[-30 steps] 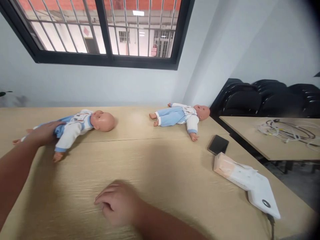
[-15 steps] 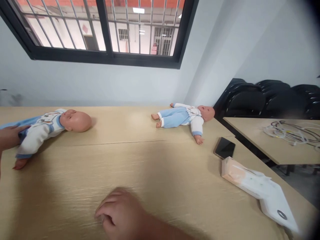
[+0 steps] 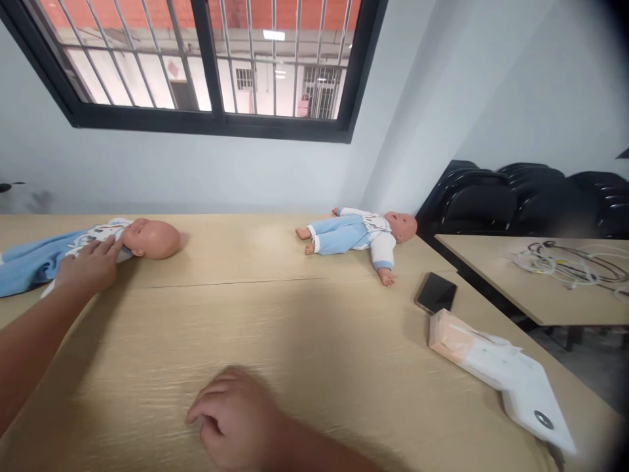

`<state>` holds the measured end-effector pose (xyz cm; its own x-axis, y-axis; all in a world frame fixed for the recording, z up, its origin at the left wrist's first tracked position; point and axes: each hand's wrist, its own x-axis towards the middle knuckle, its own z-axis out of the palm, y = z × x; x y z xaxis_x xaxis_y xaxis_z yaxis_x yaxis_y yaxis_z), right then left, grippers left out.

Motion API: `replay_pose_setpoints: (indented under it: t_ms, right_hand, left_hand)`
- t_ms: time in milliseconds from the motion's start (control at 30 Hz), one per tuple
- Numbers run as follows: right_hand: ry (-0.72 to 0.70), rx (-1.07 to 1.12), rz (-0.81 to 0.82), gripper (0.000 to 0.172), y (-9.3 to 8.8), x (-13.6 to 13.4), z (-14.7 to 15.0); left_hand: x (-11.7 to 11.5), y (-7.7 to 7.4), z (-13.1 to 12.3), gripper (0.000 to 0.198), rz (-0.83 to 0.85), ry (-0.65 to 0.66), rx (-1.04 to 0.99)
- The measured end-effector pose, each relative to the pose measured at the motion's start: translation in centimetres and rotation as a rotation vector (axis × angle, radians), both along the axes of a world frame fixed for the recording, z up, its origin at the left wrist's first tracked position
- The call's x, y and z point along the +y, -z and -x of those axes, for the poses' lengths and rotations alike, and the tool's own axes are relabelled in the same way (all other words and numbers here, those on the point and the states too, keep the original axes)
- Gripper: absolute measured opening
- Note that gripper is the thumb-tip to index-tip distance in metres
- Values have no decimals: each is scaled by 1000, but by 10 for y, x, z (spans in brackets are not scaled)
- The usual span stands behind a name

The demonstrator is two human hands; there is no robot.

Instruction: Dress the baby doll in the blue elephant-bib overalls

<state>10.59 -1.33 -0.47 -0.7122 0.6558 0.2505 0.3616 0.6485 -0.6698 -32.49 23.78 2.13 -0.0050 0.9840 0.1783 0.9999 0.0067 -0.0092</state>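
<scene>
On the left, a baby doll point(image 3: 156, 239) in a white top and light blue trousers lies on its back, head to the right. My left hand point(image 3: 91, 265) rests on its upper body with the fingers stretched toward the neck, covering the near arm. Low in the middle, my right hand point(image 3: 238, 416) lies on the table with fingers loosely curled in; nothing shows in it. A second baby doll point(image 3: 344, 235), dressed alike, lies on its back farther right with its arms spread.
A black phone point(image 3: 436, 292), a tissue pack point(image 3: 466, 344) and a white device point(image 3: 533, 403) are on the right of the wooden table point(image 3: 275, 328). Another table point(image 3: 540, 301) holds tangled cables point(image 3: 565, 262). Black folding chairs point(image 3: 481, 200) stand behind. A barred window point(image 3: 211, 118) is ahead.
My left hand has moved from the left doll's waist or side up to its chest and shoulder. My right hand stays put. The view has tilted slightly upward.
</scene>
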Motion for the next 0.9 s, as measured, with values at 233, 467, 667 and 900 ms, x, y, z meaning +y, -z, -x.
replay_pose_setpoints:
  t_ms: [233, 467, 667, 900]
  right_hand:
    - [17, 12, -30, 23, 5, -1, 1]
    - [36, 48, -44, 23, 11, -1, 2]
    - [111, 216, 110, 30, 8, 8, -4]
    - [854, 268, 223, 32, -68, 136, -135]
  left_hand:
    - [-5, -5, -7, 55, -102, -113, 142]
    - [-60, 40, -87, 81, 14, -351, -158]
    - [-87, 55, -114, 64, -11, -228, -107]
    - [-87, 49, -117, 59, -2, -230, -176]
